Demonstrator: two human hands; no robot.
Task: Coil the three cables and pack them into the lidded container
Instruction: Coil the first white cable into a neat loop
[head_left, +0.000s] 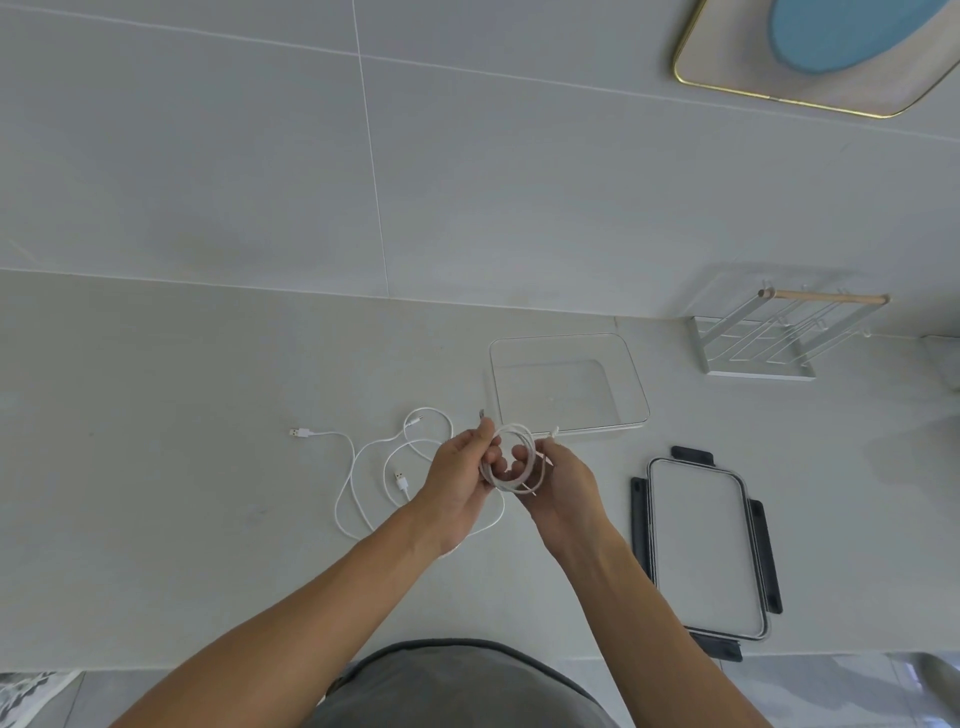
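A white cable wound into a small coil (524, 448) hangs between both hands above the counter. My left hand (457, 478) pinches its left side, and my right hand (561, 488) grips its right side, with a plug end sticking up by the fingers. Loose white cables (363, 457) with USB plugs lie tangled on the counter to the left of my hands. The clear container (631, 374) stands open and empty just behind my hands. Its lid (701, 545), clear with dark clips, lies flat to the right.
A white wire rack (763, 343) with a wooden bar stands at the back right against the tiled wall. A gold-rimmed tray with a blue item (810, 57) hangs at the top right. The counter's front edge runs near my body.
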